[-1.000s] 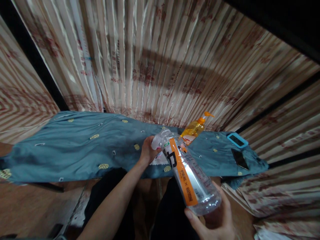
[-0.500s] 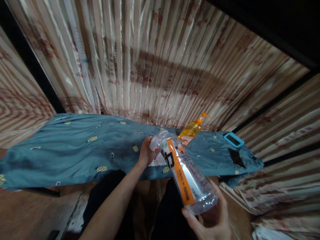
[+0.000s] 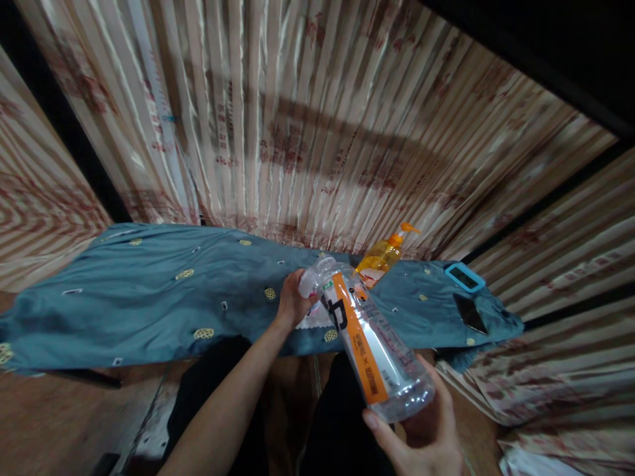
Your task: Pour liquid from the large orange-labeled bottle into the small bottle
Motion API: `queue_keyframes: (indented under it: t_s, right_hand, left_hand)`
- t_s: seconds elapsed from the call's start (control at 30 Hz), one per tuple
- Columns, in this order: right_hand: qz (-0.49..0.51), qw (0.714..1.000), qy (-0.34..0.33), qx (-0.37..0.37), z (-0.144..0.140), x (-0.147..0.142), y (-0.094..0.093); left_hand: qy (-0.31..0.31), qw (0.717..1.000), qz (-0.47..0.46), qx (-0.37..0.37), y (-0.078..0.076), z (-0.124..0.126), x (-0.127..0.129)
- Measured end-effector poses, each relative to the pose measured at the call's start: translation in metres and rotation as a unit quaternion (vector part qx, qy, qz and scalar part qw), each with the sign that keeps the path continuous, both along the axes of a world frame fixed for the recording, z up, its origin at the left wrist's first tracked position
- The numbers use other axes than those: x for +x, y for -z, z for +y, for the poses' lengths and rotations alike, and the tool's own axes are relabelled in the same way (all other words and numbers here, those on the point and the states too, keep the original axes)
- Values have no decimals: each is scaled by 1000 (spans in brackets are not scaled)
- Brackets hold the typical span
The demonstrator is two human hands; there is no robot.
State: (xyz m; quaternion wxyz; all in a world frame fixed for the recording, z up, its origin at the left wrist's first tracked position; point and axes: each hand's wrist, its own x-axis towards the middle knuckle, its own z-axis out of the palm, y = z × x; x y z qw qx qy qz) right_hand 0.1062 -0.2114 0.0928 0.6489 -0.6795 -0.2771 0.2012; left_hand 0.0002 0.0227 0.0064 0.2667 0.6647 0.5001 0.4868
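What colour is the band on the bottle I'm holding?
The band is orange with dark print, in the head view.

clear bottle (image 3: pixel 384 350): see-through plastic, mega glossy, light streaking down it
bottle label (image 3: pixel 366 350): smooth, looks like printed film
pump bottle (image 3: pixel 378 258): translucent amber plastic, pretty shiny
pump head (image 3: pixel 407 227): solid orange plastic
tablecloth (image 3: pixel 159 291): wrinkly teal fabric, slight sheen
curtain (image 3: pixel 297 119): pleated cloth, kinda satiny
smartphone (image 3: pixel 469 313): smooth, dark, glassy
pole (image 3: pixel 67 119): black, mostly matt
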Motion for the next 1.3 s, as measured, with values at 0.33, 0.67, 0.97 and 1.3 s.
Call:
queue_keyframes:
  t_s: [0.33,0.67,0.97,1.3]
  right_hand:
    - [-15,1000,3,1,1,-1,-2]
    - [0,1000,2,-5,0,-4,-3]
    - [-15,1000,10,-11,0,-4,-5]
    - [-21,1000,7,-22,-2,-5,-6]
  left_hand:
    - [7,999,48,9,-5,-1,-1]
    - [10,999,42,27,-4,-1,-2]
    - [0,999,41,18,1,1,0]
    - [8,998,52,15,-3,-1,-2]
